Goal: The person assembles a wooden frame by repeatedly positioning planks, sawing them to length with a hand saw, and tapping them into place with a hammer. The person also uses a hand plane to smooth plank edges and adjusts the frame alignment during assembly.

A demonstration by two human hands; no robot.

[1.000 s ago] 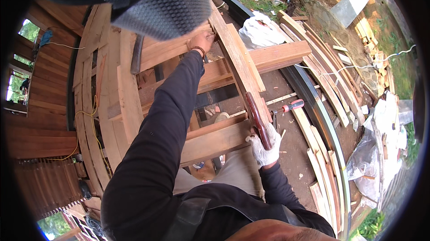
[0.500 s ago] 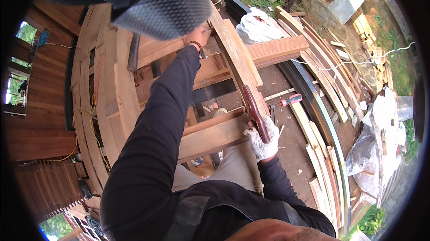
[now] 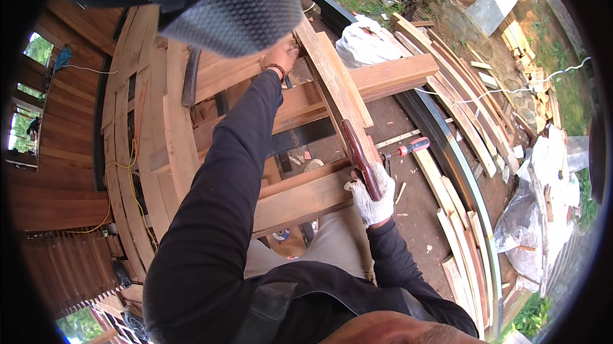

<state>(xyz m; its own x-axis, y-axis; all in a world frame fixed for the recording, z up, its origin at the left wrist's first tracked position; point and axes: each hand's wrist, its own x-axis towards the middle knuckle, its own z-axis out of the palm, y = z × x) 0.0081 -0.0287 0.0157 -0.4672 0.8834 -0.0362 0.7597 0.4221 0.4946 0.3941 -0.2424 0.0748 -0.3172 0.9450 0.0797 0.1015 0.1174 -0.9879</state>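
Observation:
My left hand [image 3: 279,61] is bare, with a beaded bracelet at the wrist. It reaches far forward to the left edge of a long narrow plank [image 3: 331,79]. Its fingers look curled, and a blurred black textured object hanging in front partly hides that area, so what they hold is unclear. In a white knit glove, my right hand [image 3: 375,196] grips a glossy reddish-brown wooden tool [image 3: 359,155], long and slim, which lies along the plank's near end. Below the plank, a thick grooved beam [image 3: 396,74] runs crosswise. A board [image 3: 303,198] spans in front of my legs.
A red-and-black-handled screwdriver [image 3: 415,146] lies right of my right hand. Dark metal beams [image 3: 440,136] and loose timber strips [image 3: 450,82] stretch along the right. White plastic sheeting [image 3: 533,210] lies beyond. Several boards [image 3: 175,127] and a yellow cord [image 3: 133,152] are at left.
My left hand has drawn back slightly and its fingers look more curled. My right hand stays on the wooden tool, with only a slight shift in view.

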